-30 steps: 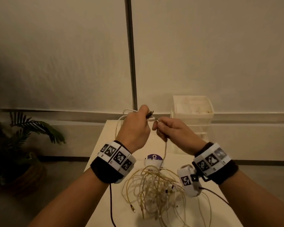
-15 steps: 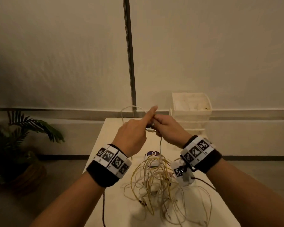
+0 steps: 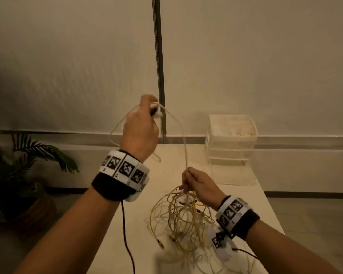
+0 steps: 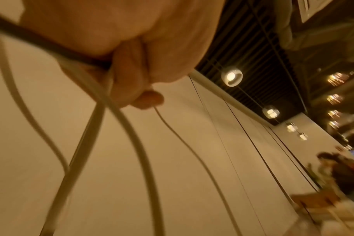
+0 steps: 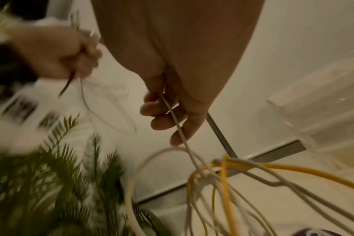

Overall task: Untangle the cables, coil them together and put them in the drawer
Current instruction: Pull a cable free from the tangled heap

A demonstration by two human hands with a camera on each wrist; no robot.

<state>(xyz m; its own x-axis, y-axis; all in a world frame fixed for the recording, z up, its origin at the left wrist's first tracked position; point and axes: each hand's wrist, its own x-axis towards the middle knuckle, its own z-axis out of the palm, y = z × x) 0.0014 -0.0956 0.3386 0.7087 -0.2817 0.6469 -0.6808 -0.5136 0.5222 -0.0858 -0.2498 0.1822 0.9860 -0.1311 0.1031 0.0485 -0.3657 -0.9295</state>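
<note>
Pale table (image 3: 166, 175): left hand (image 3: 140, 133) raised above tangle (image 3: 184, 216), fingers curled on white cable (image 3: 183, 143); right-wrist view shows right hand (image 3: 201, 186) apparently pinching it.

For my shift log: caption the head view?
Left hand lifts white cable from tangle pinched by right hand.
</note>
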